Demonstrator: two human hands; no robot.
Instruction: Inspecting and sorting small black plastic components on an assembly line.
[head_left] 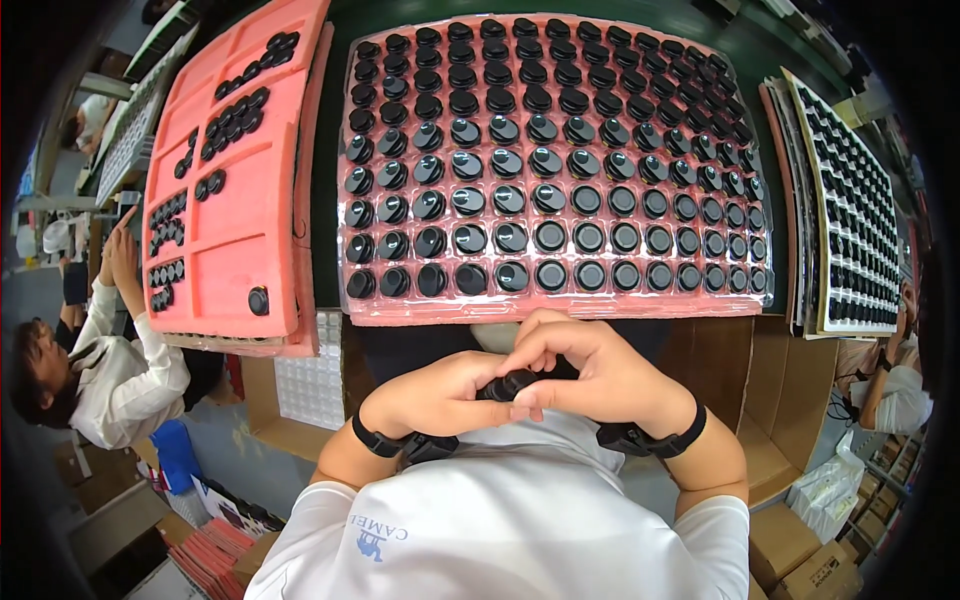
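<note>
Close to my chest, just below the front edge of the big tray, both hands meet around a small black round part [508, 386]. My left hand [440, 393] is closed on it from the left. From the other side, my right hand [600, 372] pinches it, thumb and fingers curled over. The fingers partly cover the part. In front of me lies a clear-pocketed tray on pink foam [600, 306], holding many rows of black round parts. Those at the front right [625, 237] show flat ringed tops, while others carry smooth shiny caps [470, 238].
At left, a pink compartment tray [235, 240] holds small black caps and one larger part [258, 300]. A stack of trays with a white top tray [835, 322] stands at right. Open cardboard boxes [790, 420] sit below. A co-worker in a white top [115, 390] is at far left.
</note>
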